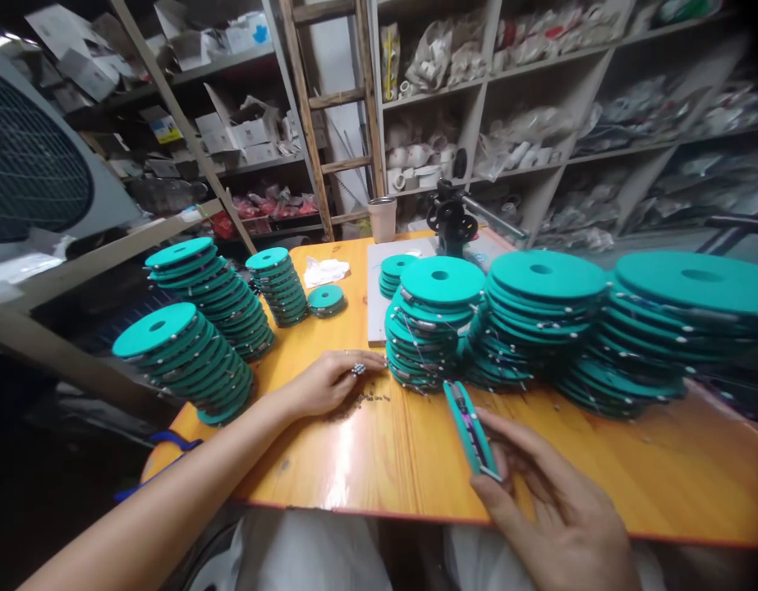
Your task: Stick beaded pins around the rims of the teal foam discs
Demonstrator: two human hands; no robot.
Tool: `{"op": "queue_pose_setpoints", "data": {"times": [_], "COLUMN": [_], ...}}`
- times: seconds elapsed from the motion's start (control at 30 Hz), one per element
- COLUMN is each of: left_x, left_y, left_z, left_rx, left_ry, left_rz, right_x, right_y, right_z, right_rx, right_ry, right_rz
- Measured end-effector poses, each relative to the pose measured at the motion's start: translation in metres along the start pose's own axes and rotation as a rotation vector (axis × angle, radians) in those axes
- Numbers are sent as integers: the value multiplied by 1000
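Note:
My right hand (551,492) grips a green spool (470,431) edgewise, with dark and purple line wound in its groove, over the table near its front edge. My left hand (329,382) rests on the orange wooden table (379,451), its fingers stretched toward the base of the middle spool stack (442,283). Small dark pieces (372,398) lie scattered beside that hand. Whether the left fingertips hold anything is too small to tell.
Tall green stacks stand at the left (160,328) and right (692,283). Behind are a cup (382,220), a black clamp device (449,217) and a white tissue (326,272). Blue-handled pliers (175,441) lie at the left edge. Shelves and a ladder (335,100) stand farther back.

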State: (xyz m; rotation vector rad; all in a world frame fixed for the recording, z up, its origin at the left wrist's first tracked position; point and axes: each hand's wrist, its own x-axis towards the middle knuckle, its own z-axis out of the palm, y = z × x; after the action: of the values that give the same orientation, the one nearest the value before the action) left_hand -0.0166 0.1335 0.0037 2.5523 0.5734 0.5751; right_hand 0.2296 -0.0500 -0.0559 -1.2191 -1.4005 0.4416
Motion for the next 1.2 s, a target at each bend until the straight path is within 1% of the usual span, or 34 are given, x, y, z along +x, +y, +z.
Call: {"op": "queue_pose_setpoints", "data": {"times": [0.1,0.2,0.3,0.4,0.5,0.63,0.7,0.8,0.9,0.97,1.1,1.2], "left_x": [-1,-8,-14,-19,-24,-33,-37,-37,-30,-23,-13,-11], "left_y": [6,10,13,16,21,30,34,35,27,20,9,11], "left_z": [0,0,-1,-3,-4,-5,-5,-9,-14,-15,-13,-9], "left_rx": [15,36,41,28,12,-11,-43,-108,-92,-54,-31,-57], "left_ry": [-78,-139,-185,-214,-239,-277,-280,-222,-137,-107,-122,-177], "left_rz": [40,72,110,146,174,184,173,149,92,39,-2,39], "right_x": [-1,-2,-1,1,1,1,0,-2,-3,-2,-1,0], "right_y": [-1,-6,-13,-17,-17,-14,-13,-12,-11,-10,-10,-13], "right_z": [0,3,5,6,5,3,3,3,2,1,1,2], "right_rx": [-28,-18,2,0,-4,-29,-35,-36,-49,-58,-57,-45], "right_ry": [-8,10,57,69,60,11,14,32,0,-10,13,1], "right_rz": [-38,-35,-12,-9,-1,-60,-58,-25,-49,-63,-49,-75]}}
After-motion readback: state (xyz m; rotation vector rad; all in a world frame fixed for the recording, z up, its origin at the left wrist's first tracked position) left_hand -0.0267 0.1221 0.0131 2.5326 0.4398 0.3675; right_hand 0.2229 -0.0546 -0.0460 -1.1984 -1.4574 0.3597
